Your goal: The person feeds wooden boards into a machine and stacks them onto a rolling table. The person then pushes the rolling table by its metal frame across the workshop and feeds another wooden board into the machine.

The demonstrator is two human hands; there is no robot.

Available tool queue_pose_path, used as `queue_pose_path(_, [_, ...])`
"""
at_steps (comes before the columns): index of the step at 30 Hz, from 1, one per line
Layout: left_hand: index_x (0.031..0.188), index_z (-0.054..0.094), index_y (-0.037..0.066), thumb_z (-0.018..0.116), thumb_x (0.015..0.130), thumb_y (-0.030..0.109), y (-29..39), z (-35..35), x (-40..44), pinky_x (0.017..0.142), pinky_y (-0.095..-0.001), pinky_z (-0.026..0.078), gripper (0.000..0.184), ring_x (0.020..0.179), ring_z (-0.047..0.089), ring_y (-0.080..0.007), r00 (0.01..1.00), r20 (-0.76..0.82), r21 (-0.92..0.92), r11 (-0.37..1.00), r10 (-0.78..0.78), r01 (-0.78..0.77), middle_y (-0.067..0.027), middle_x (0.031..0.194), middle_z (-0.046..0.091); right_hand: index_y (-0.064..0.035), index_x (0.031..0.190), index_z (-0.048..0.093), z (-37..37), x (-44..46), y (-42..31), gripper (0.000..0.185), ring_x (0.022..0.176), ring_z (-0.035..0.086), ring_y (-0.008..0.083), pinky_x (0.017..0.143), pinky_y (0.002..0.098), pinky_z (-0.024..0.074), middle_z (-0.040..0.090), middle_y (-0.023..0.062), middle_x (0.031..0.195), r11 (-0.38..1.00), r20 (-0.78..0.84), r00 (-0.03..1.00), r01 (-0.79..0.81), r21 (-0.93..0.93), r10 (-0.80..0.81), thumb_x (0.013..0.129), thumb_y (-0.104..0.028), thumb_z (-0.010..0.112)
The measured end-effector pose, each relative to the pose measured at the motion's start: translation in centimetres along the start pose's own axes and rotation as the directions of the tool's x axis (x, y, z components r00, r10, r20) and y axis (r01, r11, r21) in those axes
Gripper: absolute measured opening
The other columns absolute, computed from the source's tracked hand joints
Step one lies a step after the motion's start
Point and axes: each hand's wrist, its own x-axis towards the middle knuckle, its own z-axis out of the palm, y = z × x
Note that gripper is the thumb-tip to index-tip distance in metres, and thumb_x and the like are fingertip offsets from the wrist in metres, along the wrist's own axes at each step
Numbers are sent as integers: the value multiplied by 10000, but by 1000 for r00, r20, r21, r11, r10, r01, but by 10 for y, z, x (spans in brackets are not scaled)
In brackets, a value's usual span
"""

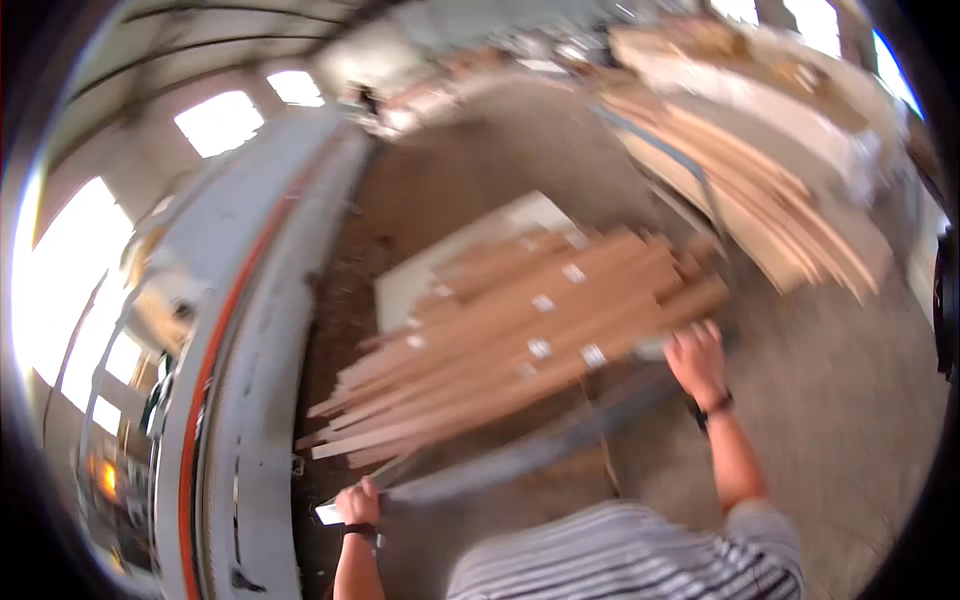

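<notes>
My left hand point(358, 502) is closed at the near left end of a grey metal bar point(530, 450), which is blurred by motion. A small white end point(328, 515) sticks out beside its fingers; what it belongs to is unclear. My right hand point(697, 358) is closed at the bar's far right end, next to a pale grey piece point(652, 348). Just beyond the bar lies a stack of brown wooden boards point(500, 330), several with white labels. A pale flat panel point(540, 212) shows from under the stack's far side.
A long grey machine bed point(265, 400) with an orange-red strip point(235, 335) runs along the left. Another cart of boards point(740, 180) with a blue-grey frame stands at right. Wrapped stacks point(760, 95) lie behind it. A person point(368, 98) is far back.
</notes>
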Motion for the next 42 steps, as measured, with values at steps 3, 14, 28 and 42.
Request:
queue_pose_path(3, [643,668,-39,396,1003,418,-17,10,-43,699,-563,473,643,708,636,-456,997,8,-120,990,77,-75,-271,712,649,-76,650,674,-26,-38,10,292,709,618,292,830,429,428,649,122,646,999,-6,999,-34,23,34,880,-235,590])
queue_pose_path(14, [595,652,26,474,1000,407,-90,-25,-43,644,-520,473,583,675,632,-419,964,-181,-167,960,193,-224,-221,678,648,-55,628,640,-77,-41,-63,288,673,612,350,699,496,438,616,175,641,979,36,995,-90,-185,98,848,-234,593])
queue_pose_path(28, [561,620,22,468,1000,365,-118,-120,29,666,-502,469,578,633,604,-407,971,21,-236,945,237,-225,-194,626,618,-43,789,690,-121,25,-110,369,817,642,328,854,452,440,695,162,813,959,334,933,-36,-279,132,977,-271,469])
queue_pose_path(42, [557,680,59,455,965,466,-84,-159,87,657,-449,518,619,646,669,-337,960,254,-215,975,119,-64,-157,608,647,20,991,696,-33,50,29,471,903,600,407,845,481,449,674,246,964,977,330,938,-37,-210,107,1043,-369,437])
